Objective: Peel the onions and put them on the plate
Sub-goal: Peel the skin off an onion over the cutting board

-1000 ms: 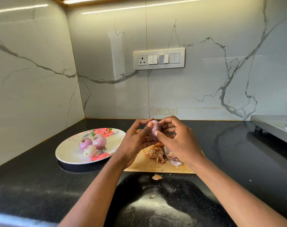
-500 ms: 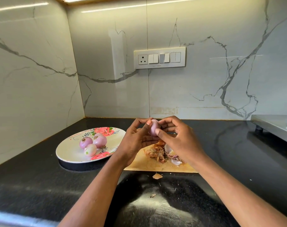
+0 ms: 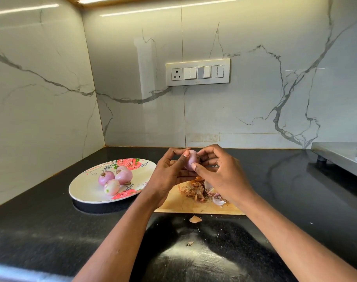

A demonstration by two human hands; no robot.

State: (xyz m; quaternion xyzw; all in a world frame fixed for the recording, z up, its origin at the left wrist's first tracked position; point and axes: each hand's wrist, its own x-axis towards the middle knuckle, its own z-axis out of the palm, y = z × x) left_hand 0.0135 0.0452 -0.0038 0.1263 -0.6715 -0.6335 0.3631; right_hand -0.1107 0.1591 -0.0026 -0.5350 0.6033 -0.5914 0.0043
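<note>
A small pink onion [image 3: 190, 160] is held in the air above the wooden cutting board [image 3: 193, 205]. My left hand [image 3: 169, 176] grips it from the left with thumb and curled fingers. My right hand [image 3: 220, 174] pinches it from the right, thumb on its front. A floral white plate [image 3: 86, 190] lies to the left with three peeled onions [image 3: 114, 179] on it. A pile of brown and white onion skins [image 3: 202, 191] lies on the board under my hands.
The black counter [image 3: 51, 231] runs into a marble wall corner. Loose skin scraps [image 3: 194, 219] lie in front of the board. A steel stove edge [image 3: 340, 157] sticks in at the right. A switch panel [image 3: 198, 72] is on the back wall.
Both hands keep the onion in nearly the same place; my fingers have shifted slightly around it. The plate and skins have not moved.
</note>
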